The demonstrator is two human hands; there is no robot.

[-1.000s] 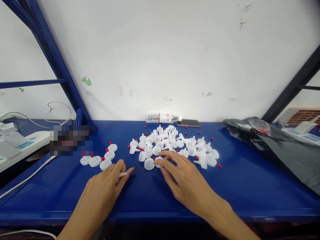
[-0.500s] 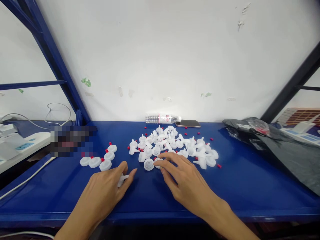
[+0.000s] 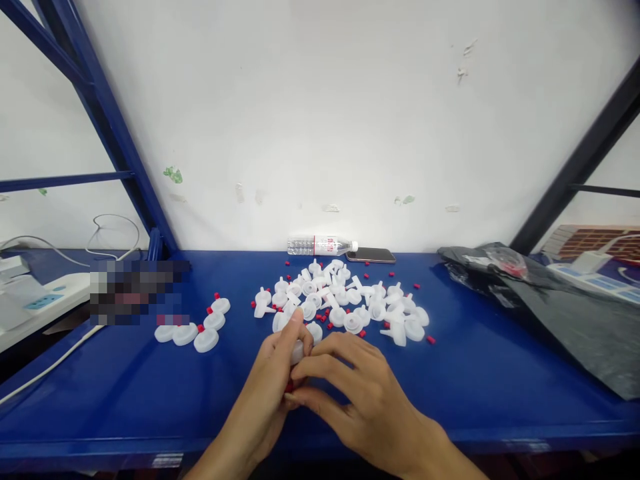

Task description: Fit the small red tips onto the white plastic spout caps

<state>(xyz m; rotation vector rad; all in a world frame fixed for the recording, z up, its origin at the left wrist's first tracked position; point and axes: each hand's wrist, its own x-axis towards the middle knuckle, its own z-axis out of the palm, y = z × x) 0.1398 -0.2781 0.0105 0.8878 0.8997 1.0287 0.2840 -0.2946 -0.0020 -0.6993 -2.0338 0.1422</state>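
Note:
My left hand [image 3: 267,383] is closed around a white plastic nozzle cap [image 3: 297,352], held above the near part of the table; its spout is hidden by the fingers. Against it, my right hand [image 3: 357,390] has thumb and fingertips pinched on a small red tip cap [image 3: 289,387], only partly visible. Just beyond both hands lies a pile of white nozzle caps [image 3: 353,323], with loose red tip caps scattered among and around them. Off to the left, several white nozzle caps [image 3: 206,341] with red tips fitted lie in a group.
At the back of the blue table [image 3: 400,390], a clear water bottle [image 3: 320,245] lies beside a phone [image 3: 371,255]. Black plastic bags [image 3: 525,300] cover the right side. Power strips [image 3: 55,293] and cables sit at the left, near a blue metal frame [image 3: 120,140].
My left hand has moved right and risen upright with the white nozzle cap. The right hand has left the pile and come back to it, now with a red tip cap at its fingertips.

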